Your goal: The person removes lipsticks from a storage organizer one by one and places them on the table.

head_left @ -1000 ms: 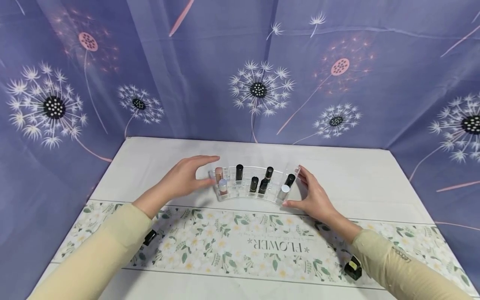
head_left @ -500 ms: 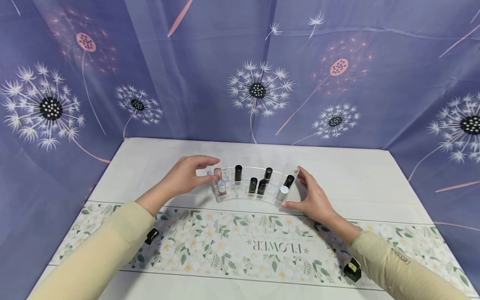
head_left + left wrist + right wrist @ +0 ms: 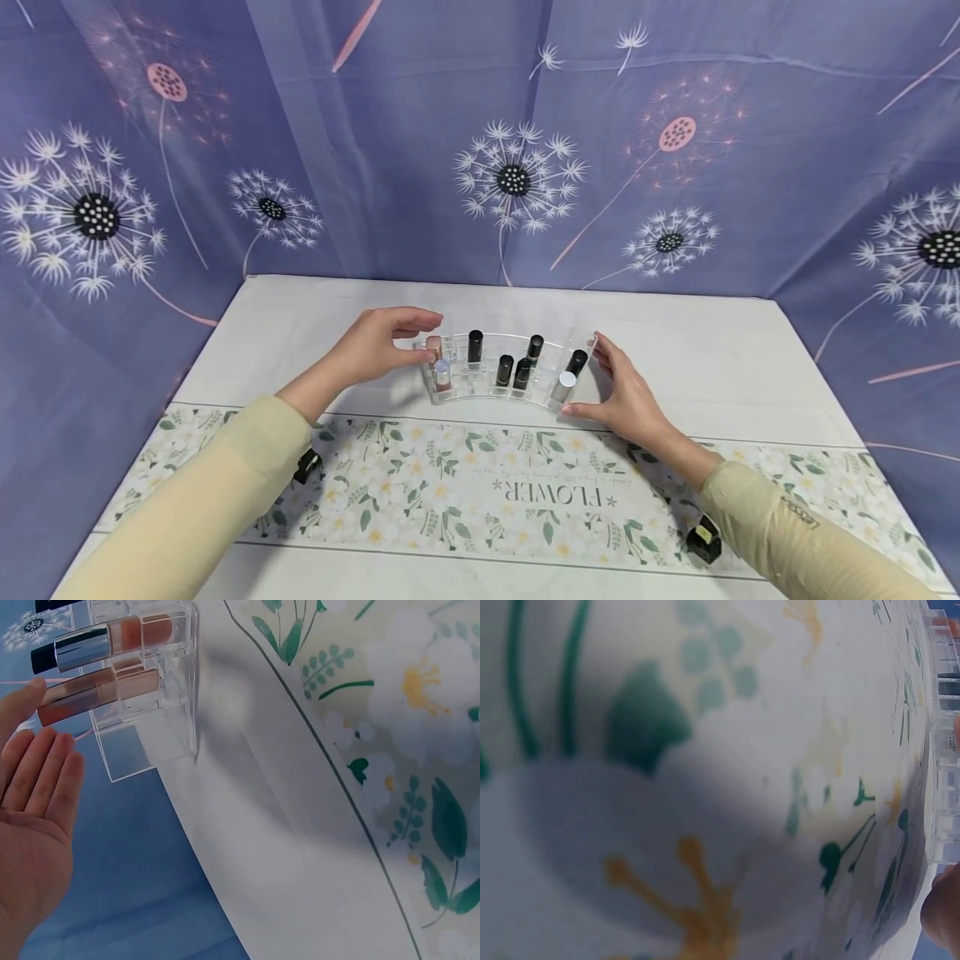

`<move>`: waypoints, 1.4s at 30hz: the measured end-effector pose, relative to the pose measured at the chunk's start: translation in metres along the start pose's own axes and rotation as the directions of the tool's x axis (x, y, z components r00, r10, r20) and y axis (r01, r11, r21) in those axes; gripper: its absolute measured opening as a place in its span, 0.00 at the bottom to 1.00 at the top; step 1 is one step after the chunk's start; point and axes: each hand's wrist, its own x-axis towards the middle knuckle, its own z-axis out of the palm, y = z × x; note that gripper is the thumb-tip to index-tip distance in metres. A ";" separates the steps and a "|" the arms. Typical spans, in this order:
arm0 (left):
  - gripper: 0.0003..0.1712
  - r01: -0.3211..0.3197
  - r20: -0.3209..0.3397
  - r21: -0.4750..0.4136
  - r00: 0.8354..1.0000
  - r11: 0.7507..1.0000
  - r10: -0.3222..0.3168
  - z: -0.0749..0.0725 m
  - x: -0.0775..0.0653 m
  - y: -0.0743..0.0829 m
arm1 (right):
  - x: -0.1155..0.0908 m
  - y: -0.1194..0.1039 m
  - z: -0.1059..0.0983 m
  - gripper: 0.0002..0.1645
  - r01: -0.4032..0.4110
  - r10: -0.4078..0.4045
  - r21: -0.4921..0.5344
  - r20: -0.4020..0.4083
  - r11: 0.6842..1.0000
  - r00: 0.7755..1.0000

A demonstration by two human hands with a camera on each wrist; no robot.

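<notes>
A curved clear organizer [image 3: 474, 392] stands on the white table with several lipsticks upright in its slots. My left hand [image 3: 371, 350] is at its left end, fingers stretched out. Its thumb tip overlaps the cap of a pinkish lipstick [image 3: 97, 694] in the left wrist view, and a lipstick with a silver band [image 3: 82, 646] is just beyond. My right hand [image 3: 628, 396] grips the organizer's right end, thumb at the front corner and fingers behind. Nearest to it are a black-capped lipstick [image 3: 577, 362] and a silver-capped one [image 3: 564, 387]. Black lipsticks [image 3: 476, 346] fill some middle slots.
A floral runner [image 3: 420, 492] printed "FLOWER" crosses the table in front of the organizer. Small black objects show beside the left sleeve [image 3: 307, 465] and the right sleeve [image 3: 703, 540]. A blue-purple dandelion curtain [image 3: 390, 167] hangs behind and at both sides.
My left hand has moved slightly right, so its thumb now overlaps the pinkish lipstick. The right hand keeps its place at the organizer's right end.
</notes>
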 end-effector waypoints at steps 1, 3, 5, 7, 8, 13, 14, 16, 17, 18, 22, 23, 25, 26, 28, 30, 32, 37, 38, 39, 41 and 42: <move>0.31 0.003 0.004 -0.002 1.000 1.000 -0.003 0.000 0.000 0.000 | 0.000 0.000 0.000 0.81 -0.001 0.001 0.001 0.001 1.000 1.000; 0.32 0.013 0.009 -0.003 1.000 1.000 -0.013 0.000 0.001 0.000 | 0.000 0.000 0.000 0.81 -0.001 0.001 0.002 0.003 1.000 1.000; 0.32 0.016 0.010 -0.005 1.000 1.000 -0.016 0.000 0.001 0.000 | 0.000 0.000 0.000 0.81 -0.002 0.002 0.000 0.003 1.000 1.000; 0.31 0.021 0.009 -0.008 1.000 1.000 -0.021 0.000 0.002 -0.001 | 0.000 -0.001 0.000 0.81 -0.005 0.005 -0.005 0.005 1.000 1.000; 0.31 0.025 0.010 -0.011 1.000 1.000 -0.025 0.000 0.002 -0.001 | 0.000 -0.001 0.000 0.81 -0.006 0.006 -0.006 0.005 1.000 1.000; 0.27 0.033 0.003 -0.006 0.999 0.999 -0.033 0.003 0.004 -0.004 | 0.000 -0.002 -0.001 0.81 -0.007 0.008 -0.007 0.009 1.000 1.000; 0.26 0.032 0.000 0.000 0.999 0.999 -0.032 0.003 0.005 -0.004 | 0.000 -0.002 -0.001 0.81 -0.007 0.007 -0.006 0.008 1.000 1.000; 0.24 0.027 -0.008 0.012 1.000 1.000 -0.027 0.004 0.005 -0.004 | 0.001 -0.002 -0.001 0.81 -0.008 0.008 -0.002 0.009 1.000 1.000; 0.23 0.028 -0.011 0.019 1.000 0.999 -0.028 0.004 0.005 -0.004 | 0.001 -0.002 -0.001 0.81 -0.008 0.008 -0.001 0.008 1.000 1.000; 0.22 0.026 -0.014 0.026 1.000 0.999 -0.025 0.004 0.006 -0.004 | 0.001 -0.001 -0.001 0.81 -0.008 0.008 0.001 0.008 1.000 1.000; 0.20 0.023 -0.027 0.049 0.999 0.999 -0.021 0.005 0.006 -0.002 | 0.001 0.000 -0.002 0.81 -0.004 0.004 0.003 0.006 1.000 1.000; 0.19 0.022 -0.029 0.053 0.999 0.998 -0.020 0.005 0.006 -0.002 | 0.001 0.000 -0.002 0.81 -0.002 0.002 0.003 0.005 1.000 1.000; 0.19 0.021 -0.033 0.054 0.999 0.998 -0.019 0.006 0.006 -0.002 | 0.001 0.000 -0.002 0.80 0.000 0.000 0.003 0.004 1.000 1.000; 0.19 0.020 -0.034 0.054 0.999 0.998 -0.019 0.006 0.006 -0.002 | 0.001 0.000 -0.002 0.80 0.000 0.000 0.003 0.004 1.000 1.000; 0.18 0.018 -0.037 0.055 0.999 0.998 -0.016 0.007 0.006 -0.002 | 0.001 0.000 -0.002 0.80 -0.001 0.001 0.002 0.003 1.000 1.000; 0.18 0.016 -0.042 0.057 0.999 0.998 -0.013 0.007 0.006 -0.002 | 0.000 0.000 -0.002 0.80 -0.002 0.002 0.001 0.002 1.000 1.000; 0.18 0.012 -0.050 0.058 0.999 0.998 -0.009 0.007 0.006 -0.001 | 0.000 0.000 -0.002 0.80 -0.005 0.005 0.002 0.003 1.000 1.000; 0.18 -0.002 -0.072 0.057 0.997 0.998 0.006 0.005 0.005 0.001 | 0.000 -0.001 -0.002 0.80 -0.009 0.009 0.004 0.007 1.000 1.000; 0.18 -0.005 -0.074 0.056 0.997 0.998 0.010 0.004 0.005 0.002 | 0.000 -0.002 -0.002 0.80 -0.008 0.008 0.004 0.008 1.000 1.000; 0.18 -0.009 -0.076 0.058 0.997 0.998 0.014 0.003 0.005 0.003 | -0.001 -0.002 -0.002 0.80 -0.009 0.009 0.003 0.008 1.000 1.000; 0.18 -0.018 -0.080 0.060 0.997 0.998 0.023 0.000 0.005 0.006 | -0.001 -0.002 -0.001 0.80 -0.008 0.008 0.002 0.006 1.000 1.000; 0.18 -0.022 -0.083 0.063 0.996 0.998 0.028 -0.001 0.005 0.008 | -0.001 -0.001 -0.001 0.80 -0.008 0.008 0.001 0.005 1.000 1.000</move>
